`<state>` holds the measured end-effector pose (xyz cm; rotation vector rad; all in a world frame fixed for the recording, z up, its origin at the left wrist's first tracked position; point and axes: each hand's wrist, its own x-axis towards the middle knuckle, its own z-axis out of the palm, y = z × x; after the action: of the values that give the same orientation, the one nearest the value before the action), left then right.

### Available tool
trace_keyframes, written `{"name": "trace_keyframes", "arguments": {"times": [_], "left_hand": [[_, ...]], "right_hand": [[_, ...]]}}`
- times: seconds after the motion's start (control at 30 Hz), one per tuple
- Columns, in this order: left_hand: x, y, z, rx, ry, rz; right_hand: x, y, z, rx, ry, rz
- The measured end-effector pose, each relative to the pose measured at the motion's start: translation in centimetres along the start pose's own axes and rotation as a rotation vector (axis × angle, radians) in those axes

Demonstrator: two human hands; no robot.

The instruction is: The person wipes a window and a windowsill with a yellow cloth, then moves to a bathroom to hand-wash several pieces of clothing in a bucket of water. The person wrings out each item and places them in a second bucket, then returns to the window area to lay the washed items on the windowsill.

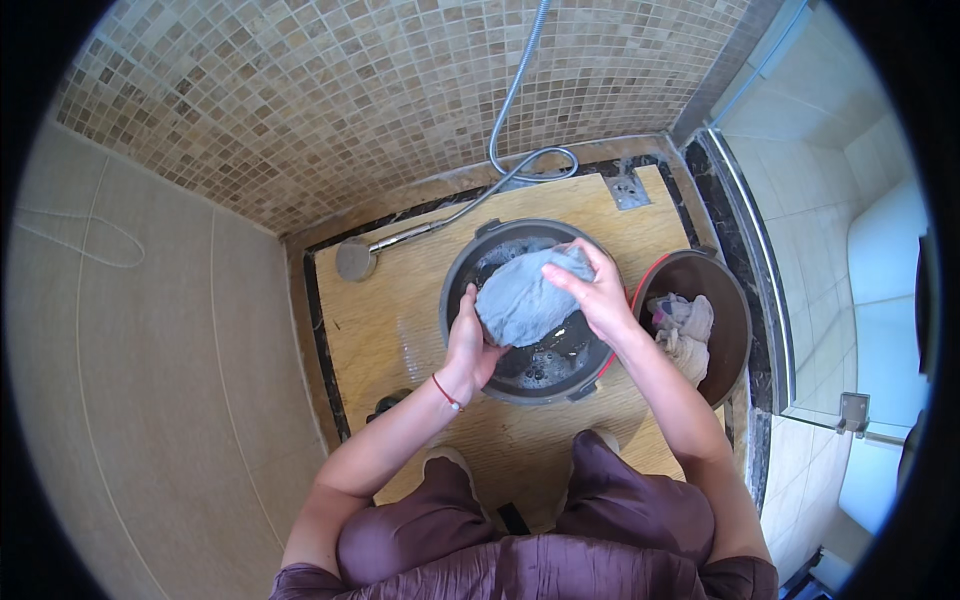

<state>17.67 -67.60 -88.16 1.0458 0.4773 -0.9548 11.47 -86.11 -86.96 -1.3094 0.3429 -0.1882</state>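
Note:
A bunched light grey-blue cloth [525, 296] is held between my two hands over a round grey plastic basin [452, 289]. My left hand [472, 341] cups its lower left side. Its upper right end is pinched by my right hand [596, 292], with the thumb on top. Under the cloth, dark water with patches of soap suds [551, 367] fills part of the basin. The cloth hides the middle of the water.
Right of the basin stands a brown bucket [731, 337] holding crumpled pale cloths [686, 330]. A shower head [356, 259] lies on the yellowish floor, its metal hose [499, 120] looping up the mosaic wall. A floor drain [627, 192] sits behind; a glass panel edge [757, 247] runs along the right.

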Motion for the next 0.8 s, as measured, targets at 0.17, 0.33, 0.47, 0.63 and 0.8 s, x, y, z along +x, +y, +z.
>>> {"name": "trace_keyframes", "arguments": {"times": [0.17, 0.33, 0.47, 0.63, 0.8], "left_hand": [[-1.2, -0.1, 0.6, -0.194, -0.236, -0.183], [-0.7, 0.7, 0.1, -0.281, -0.437, -0.069], [-0.6, 0.5, -0.1, -0.138, -0.454, -0.023], [0.7, -0.7, -1.5, -0.181, -0.243, -0.07], [2.4, -0.4, -1.8, -0.232, -0.007, 0.059]], "right_hand": [[-2.3, -2.8, 3.8, -0.661, -0.098, -0.565], [-4.4, -3.3, 6.5, -0.698, -0.139, -0.576], [-4.3, -3.4, 6.5, -0.394, -0.094, -0.192], [-3.4, -1.3, 6.1, -0.088, 0.057, 0.041], [-2.9, 0.8, 5.4, 0.262, 0.067, 0.23]]}}
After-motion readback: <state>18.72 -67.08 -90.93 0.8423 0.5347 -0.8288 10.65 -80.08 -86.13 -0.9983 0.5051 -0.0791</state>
